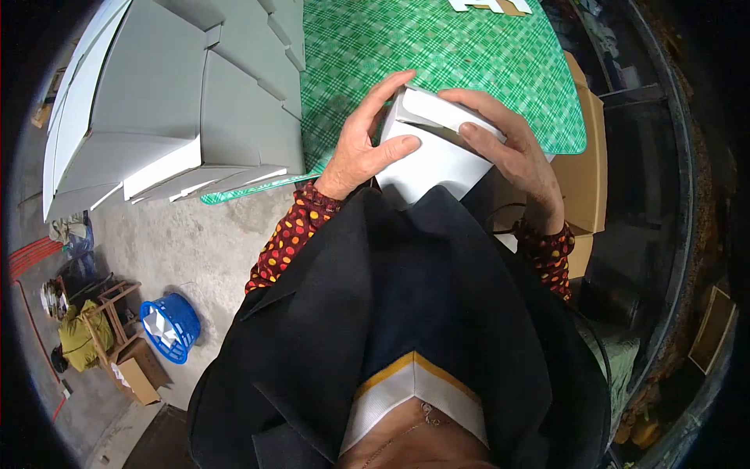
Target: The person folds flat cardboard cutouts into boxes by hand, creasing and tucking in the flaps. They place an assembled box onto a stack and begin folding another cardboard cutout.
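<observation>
A white cardboard box [437, 160] is held close to my body at the near edge of the green checked table. My left hand [369, 141] grips its left side, thumb on the front face and fingers along the back corner. On the right, my right hand [512, 144] presses the top flap, with its thumb on the flap's front edge and its fingers over the far side. A narrow dark gap shows between the flap and the front face. The inside of the box is hidden.
Large stacked white cardboard pieces [156, 86] fill the table's left side. White cut-out card [492, 6] lies on the far edge of the green checked tablecloth [437, 39]. A brown carton [590, 168] stands at right; a blue basket [173, 324] sits on the floor at left.
</observation>
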Demonstrator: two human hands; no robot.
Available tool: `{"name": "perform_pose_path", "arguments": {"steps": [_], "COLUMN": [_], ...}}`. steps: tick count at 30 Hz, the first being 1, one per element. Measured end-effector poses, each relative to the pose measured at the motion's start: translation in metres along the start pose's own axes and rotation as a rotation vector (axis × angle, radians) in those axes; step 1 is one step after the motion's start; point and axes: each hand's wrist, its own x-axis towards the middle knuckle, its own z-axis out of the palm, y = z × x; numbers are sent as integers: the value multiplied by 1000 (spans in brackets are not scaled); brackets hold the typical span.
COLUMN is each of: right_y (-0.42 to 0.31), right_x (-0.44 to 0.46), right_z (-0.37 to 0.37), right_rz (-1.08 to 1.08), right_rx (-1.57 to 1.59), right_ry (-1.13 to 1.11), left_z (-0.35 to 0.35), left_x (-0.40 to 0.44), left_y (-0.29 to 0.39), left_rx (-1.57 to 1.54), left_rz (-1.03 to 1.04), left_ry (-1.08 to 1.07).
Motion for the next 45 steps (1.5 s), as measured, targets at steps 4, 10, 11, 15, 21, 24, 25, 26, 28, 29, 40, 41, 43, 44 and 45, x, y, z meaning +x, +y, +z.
{"name": "perform_pose_path", "arguments": {"steps": [4, 10, 11, 15, 21, 24, 25, 26, 28, 29, 40, 41, 43, 44, 45], "right_y": [16, 17, 17, 16, 11, 14, 15, 16, 19, 20, 17, 17, 17, 19, 21], "right_x": [3, 0, -1, -4, -3, -1, 0, 0, 0, 0, 6, 6, 6, 7, 7], "right_z": [3, 3, 3, 6, 8, 7, 7, 7, 8, 8, 12, 14, 18, 21, 22], "right_rz": [-151, -179, -180, -104, -85, -115, -125, -124, -133, -137, -280, -282, -317, -336, -352], "right_rx": [-91, -98, -99, -37, -75, -123, -140, -140, -159, -169, -630, -630, -588, -567, -545], "right_ry": [-16, -62, -63, -59, -69, -86, -92, -92, -86, -82, -60, -61, -18, 4, 26], "left_z": [2, 0, 0, 3, 3, 3, 3, 3, 3, 3, -1, -1, -2, -2, -2], "left_x": [-1, -5, -5, -4, -5, -5, -5, -6, -6, -6, -8, -8, -7, -7, -7], "left_y": [4, -2, -2, -6, -7, -8, -8, -9, -9, -9, -21, -21, -20, -19, -18], "left_rx": [-44, 26, 26, 3, 8, 14, 16, 15, -5, -16, -79, -78, -113, -130, -148], "left_rz": [-24, -26, -26, 37, 53, 64, 67, 67, 69, 69, 77, 78, 47, 33, 17], "left_ry": [15, -1, 0, -5, 11, 11, 11, 12, 24, 29, 52, 53, 70, 78, 86]}}
